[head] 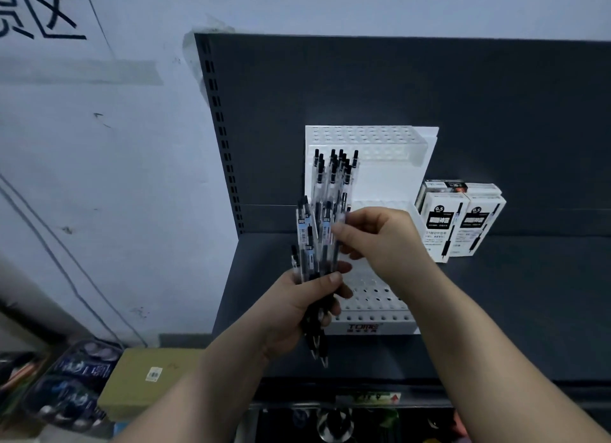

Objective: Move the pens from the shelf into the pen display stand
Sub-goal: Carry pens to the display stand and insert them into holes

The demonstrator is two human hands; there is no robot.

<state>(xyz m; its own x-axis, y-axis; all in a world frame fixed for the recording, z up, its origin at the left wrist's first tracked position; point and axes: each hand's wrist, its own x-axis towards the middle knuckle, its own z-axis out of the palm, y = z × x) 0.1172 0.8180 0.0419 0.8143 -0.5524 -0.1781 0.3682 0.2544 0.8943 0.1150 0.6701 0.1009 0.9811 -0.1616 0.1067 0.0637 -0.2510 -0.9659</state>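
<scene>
Pens (pixel 312 254) with clear barrels and black clickers fan out in a loose bundle just in front of the pen display stand (pixel 373 326), tips pointing down and clickers up. The left hand (pixel 297 310) holds them in front of the stand's left corner, its grip curled tight round the lower barrels with the thumb laid across the front. The right hand (pixel 380 240) reaches in over the stand's lower tiers, and its grip is pressed together: thumb and forefinger pinch the upper part of one pen on the bundle's right side, while the other fingers curl loosely underneath. Below and to the left of the stand lies a yellowish cardboard box (pixel 148 376) with a small barcode label, and left of that are dark plastic packs (pixel 72 383), too dim to read. The white stand rests on the dark grey shelf (pixel 496 293), its stepped rows of holes rising toward the back. Several standing pens (pixel 334 171) fill holes at the stand's upper left; the rest of the top tier shows bare holes. Just to the right of the stand, touching it or nearly so, are white pen boxes (pixel 463 224) marked 0.5. Behind the stand rises the shelf's dark back panel (pixel 396 85), with a slotted upright (pixel 220 128) at its left edge and a pale wall (pixel 115 144) beyond.
</scene>
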